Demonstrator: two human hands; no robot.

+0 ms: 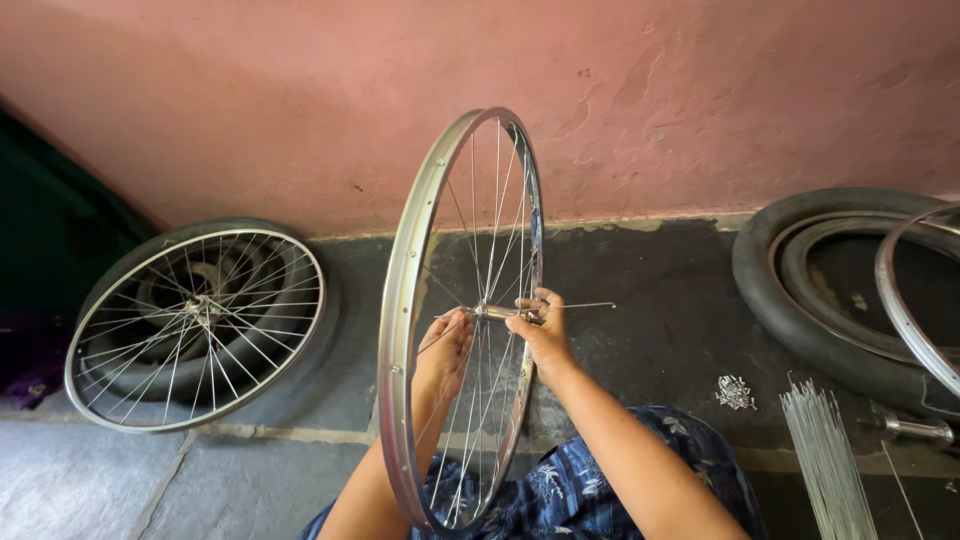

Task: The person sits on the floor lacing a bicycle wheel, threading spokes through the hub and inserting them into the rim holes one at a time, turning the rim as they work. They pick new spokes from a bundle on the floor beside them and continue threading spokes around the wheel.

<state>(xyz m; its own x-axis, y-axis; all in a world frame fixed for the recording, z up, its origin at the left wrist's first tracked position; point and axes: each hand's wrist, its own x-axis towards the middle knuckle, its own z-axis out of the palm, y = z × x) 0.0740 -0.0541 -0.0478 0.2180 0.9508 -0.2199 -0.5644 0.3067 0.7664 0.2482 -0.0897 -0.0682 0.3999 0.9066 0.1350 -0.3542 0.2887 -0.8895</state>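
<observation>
A silver bicycle rim with thin spokes stands upright on edge between my knees, seen almost edge-on. My left hand reaches in from the left side of the wheel, fingers at the hub. From the right side, my right hand pinches a loose spoke at the hub, with the spoke's free end sticking out to the right. My blue patterned clothing shows below the wheel.
A finished spoked wheel leans on a tyre against the pink wall at left. At right lie black tyres, another rim, a bundle of loose spokes, a small pile of nipples and a hub.
</observation>
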